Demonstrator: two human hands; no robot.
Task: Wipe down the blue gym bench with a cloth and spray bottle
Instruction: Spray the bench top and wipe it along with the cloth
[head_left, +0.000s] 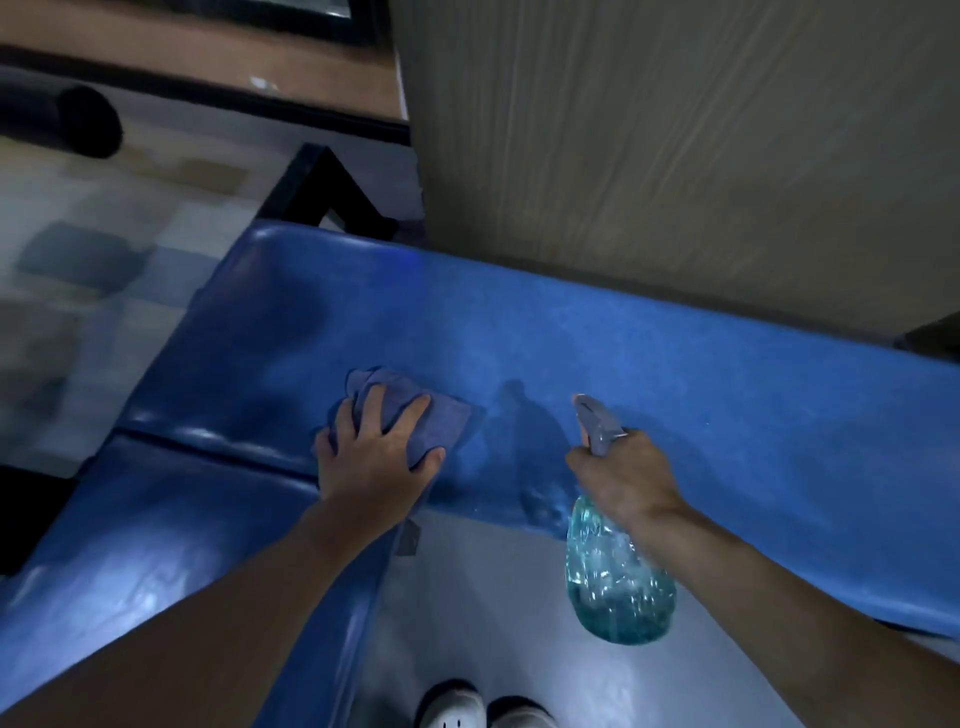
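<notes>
Blue vinyl fills the view: one gym bench (675, 364), its long pad running off the right edge and an angled pad dropping toward the lower left, the two divided by one dark seam. One cloth (415, 410), bluish-purple and bunched, lies on the pad close to that seam, with my left hand (376, 457) flat on it, fingers (408, 415) spread and pressing down. One spray bottle (618, 582) hangs from my right hand (626, 475), whose fingers are wrapped closed round its neck; the grey nozzle points out over the pad and the clear body with blue liquid dangles past the near edge, above the floor (493, 597). Two white shoes (483, 714) are cut off at the bottom. Everything at far left is blurred; one black roller (67, 119) is all I can make out there.
</notes>
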